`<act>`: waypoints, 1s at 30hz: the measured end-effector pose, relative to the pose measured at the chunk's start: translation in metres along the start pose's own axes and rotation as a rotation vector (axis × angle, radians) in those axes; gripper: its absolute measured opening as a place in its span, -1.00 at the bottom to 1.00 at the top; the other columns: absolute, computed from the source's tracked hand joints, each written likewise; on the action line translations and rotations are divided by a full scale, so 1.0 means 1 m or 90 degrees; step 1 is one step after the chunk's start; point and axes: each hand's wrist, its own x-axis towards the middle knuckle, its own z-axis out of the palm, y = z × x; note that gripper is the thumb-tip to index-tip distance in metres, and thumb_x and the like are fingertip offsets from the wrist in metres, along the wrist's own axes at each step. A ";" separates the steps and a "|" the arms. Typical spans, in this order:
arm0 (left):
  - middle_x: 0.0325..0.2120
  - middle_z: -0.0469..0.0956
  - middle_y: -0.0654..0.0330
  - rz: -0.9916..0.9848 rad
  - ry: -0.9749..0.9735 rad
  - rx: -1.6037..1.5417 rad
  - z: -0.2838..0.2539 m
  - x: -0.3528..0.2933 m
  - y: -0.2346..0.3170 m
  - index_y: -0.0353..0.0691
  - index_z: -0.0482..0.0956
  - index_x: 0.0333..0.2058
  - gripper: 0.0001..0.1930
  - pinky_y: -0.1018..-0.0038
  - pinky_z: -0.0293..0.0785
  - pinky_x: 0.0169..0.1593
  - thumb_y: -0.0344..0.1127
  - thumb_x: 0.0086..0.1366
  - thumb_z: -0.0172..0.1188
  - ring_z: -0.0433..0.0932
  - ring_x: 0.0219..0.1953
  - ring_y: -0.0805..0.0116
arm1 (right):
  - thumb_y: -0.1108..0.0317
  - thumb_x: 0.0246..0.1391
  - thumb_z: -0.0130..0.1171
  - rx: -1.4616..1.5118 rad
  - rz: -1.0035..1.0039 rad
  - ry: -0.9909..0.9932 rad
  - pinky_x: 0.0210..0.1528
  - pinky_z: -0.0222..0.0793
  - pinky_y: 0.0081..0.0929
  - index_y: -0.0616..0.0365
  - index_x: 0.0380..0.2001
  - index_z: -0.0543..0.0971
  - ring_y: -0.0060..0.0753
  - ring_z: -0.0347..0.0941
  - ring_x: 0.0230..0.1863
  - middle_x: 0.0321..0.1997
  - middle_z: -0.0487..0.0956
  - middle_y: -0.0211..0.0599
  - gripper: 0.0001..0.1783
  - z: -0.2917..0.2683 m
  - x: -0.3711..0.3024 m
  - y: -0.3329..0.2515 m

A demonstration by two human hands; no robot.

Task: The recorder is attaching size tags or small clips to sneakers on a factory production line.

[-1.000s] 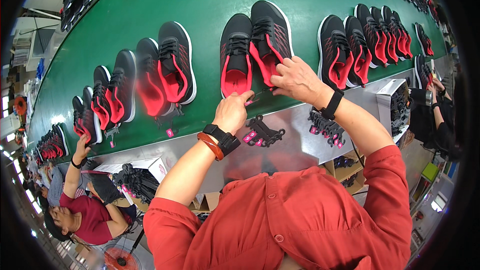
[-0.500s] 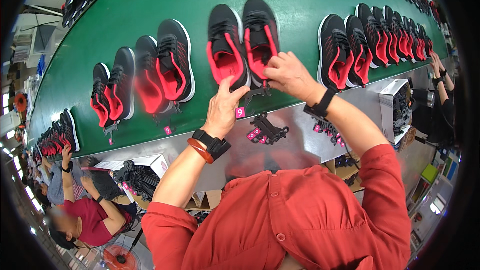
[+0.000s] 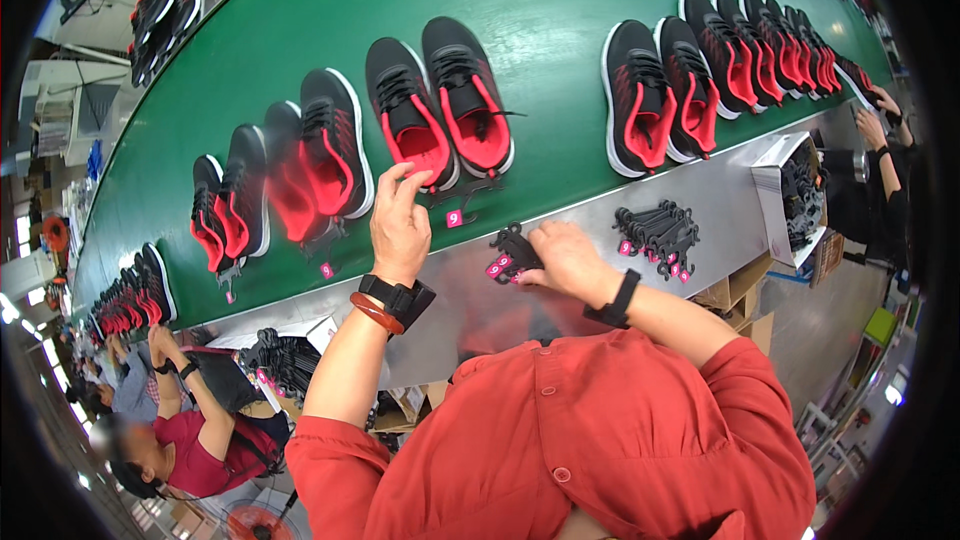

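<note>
A pair of black sneakers with red linings lies before me on the green belt, a left shoe (image 3: 408, 105) and a right shoe (image 3: 465, 90). A black plastic shoe hanger with a pink tag (image 3: 455, 219) is at their heels. My left hand (image 3: 402, 232) reaches up to the left shoe's heel, fingers slightly bent and apart, gripping nothing visible. On the metal ledge, my right hand (image 3: 572, 262) has its fingers and thumb closed at a small pile of black shoe hangers (image 3: 512, 250). The hand hides part of that pile.
A second hanger pile (image 3: 658, 232) lies to the right on the metal ledge (image 3: 600, 210). More sneakers stand along the green belt (image 3: 540, 40) on both sides. Boxes of hangers (image 3: 795, 195) sit beyond the ledge. A person in dark red (image 3: 215, 440) works at left; another person's hands (image 3: 878, 125) show at far right.
My right hand has left the right shoe and come down to the small hanger pile. My left hand has moved left, off the tagged hanger. The shoes before me have shifted left.
</note>
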 end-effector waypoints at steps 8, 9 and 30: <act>-0.10 0.48 0.09 0.111 -0.106 -0.048 0.063 0.024 0.078 -0.18 0.57 -0.16 -0.59 0.26 0.49 -0.08 -0.67 0.00 0.01 0.53 -0.11 0.04 | 0.28 -0.22 0.34 0.015 0.057 0.038 -0.17 0.35 -0.23 0.17 -0.44 0.55 -0.08 0.48 -0.22 -0.36 0.55 -0.14 -0.73 0.027 -0.005 0.018; -0.12 0.49 0.10 0.116 -0.139 -0.061 0.072 0.026 0.085 -0.18 0.57 -0.16 -0.60 0.26 0.49 -0.08 -0.66 0.01 0.02 0.52 -0.10 0.04 | 0.28 -0.22 0.33 0.014 0.045 0.049 -0.18 0.35 -0.24 0.17 -0.45 0.55 -0.07 0.48 -0.22 -0.36 0.55 -0.15 -0.75 0.027 -0.004 0.020; -0.27 0.58 0.09 0.284 -0.452 0.035 0.216 0.083 0.135 -0.25 0.54 -0.24 -0.79 0.23 0.52 -0.18 -0.48 0.09 0.24 0.57 -0.21 -0.02 | 0.22 0.39 -0.19 0.948 0.453 0.228 -0.67 0.37 -0.60 0.21 -0.05 0.30 -0.38 0.51 -0.66 -0.53 0.54 -0.19 -0.72 -0.062 -0.087 0.117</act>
